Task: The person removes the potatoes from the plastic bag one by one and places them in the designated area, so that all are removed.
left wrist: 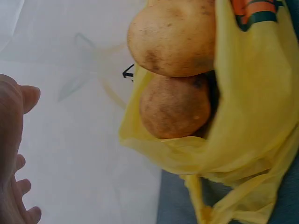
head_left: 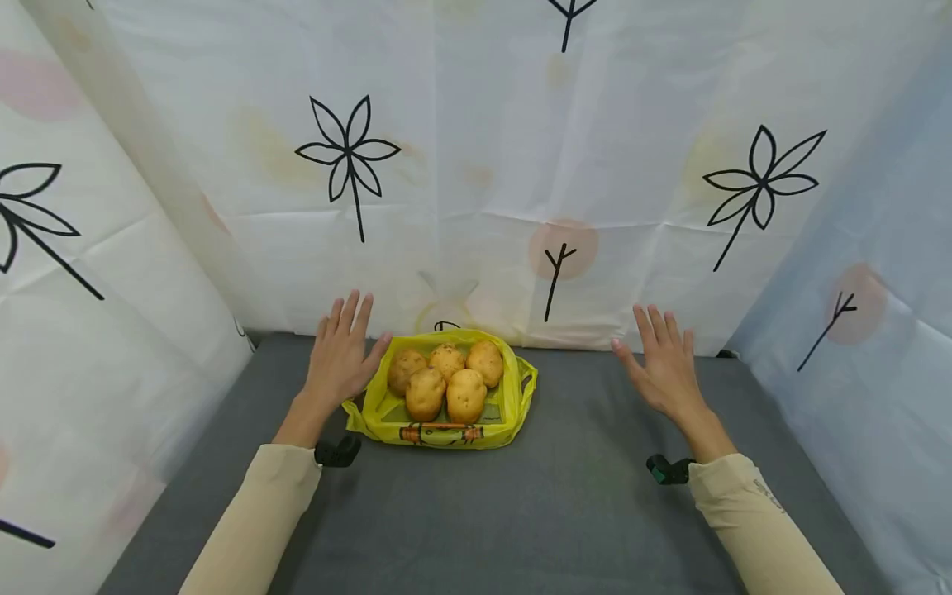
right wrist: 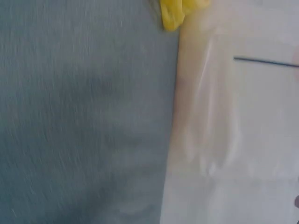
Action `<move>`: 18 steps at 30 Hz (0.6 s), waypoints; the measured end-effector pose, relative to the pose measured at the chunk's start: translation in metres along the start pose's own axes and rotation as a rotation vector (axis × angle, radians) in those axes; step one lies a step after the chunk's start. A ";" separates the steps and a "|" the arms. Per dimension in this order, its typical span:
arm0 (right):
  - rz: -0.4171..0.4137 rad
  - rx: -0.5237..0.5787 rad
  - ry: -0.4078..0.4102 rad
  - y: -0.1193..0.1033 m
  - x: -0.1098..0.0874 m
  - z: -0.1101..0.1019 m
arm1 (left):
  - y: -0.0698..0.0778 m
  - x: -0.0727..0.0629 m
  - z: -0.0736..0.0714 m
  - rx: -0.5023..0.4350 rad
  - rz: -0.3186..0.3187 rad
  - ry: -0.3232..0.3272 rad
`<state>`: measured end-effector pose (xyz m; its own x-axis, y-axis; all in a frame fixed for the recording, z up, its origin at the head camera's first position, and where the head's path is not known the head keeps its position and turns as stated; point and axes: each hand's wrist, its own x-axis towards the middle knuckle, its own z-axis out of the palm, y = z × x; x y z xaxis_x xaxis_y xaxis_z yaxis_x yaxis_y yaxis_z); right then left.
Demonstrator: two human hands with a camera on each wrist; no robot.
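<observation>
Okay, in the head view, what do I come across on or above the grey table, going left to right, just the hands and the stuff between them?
Left hand, yellow bag with five potatoes in it, right hand.

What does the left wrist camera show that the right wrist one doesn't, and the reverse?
Only the left wrist view shows two potatoes, an orange print and the left hand. Only the right wrist view shows a long dark line and a sliver of the right hand. Both show the yellow bag, grey tabletop and white cloth.
</observation>
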<state>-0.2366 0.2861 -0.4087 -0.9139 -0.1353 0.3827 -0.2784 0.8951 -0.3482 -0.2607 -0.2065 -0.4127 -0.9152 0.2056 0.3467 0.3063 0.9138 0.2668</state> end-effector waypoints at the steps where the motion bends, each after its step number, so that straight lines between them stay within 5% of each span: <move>1: -0.002 0.023 0.000 -0.003 -0.001 0.002 | -0.001 -0.002 0.003 -0.047 -0.001 0.002; 14: 0.045 0.293 -0.107 -0.044 -0.014 0.037 | -0.024 -0.034 0.053 -0.625 -0.174 -0.055; 18: 0.045 0.344 -0.133 -0.062 -0.017 0.053 | -0.031 -0.041 0.069 -0.756 -0.164 -0.030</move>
<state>-0.2196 0.2103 -0.4391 -0.9516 -0.1729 0.2541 -0.2993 0.7091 -0.6384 -0.2505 -0.2192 -0.4975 -0.9677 0.1075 0.2282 0.2520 0.4483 0.8576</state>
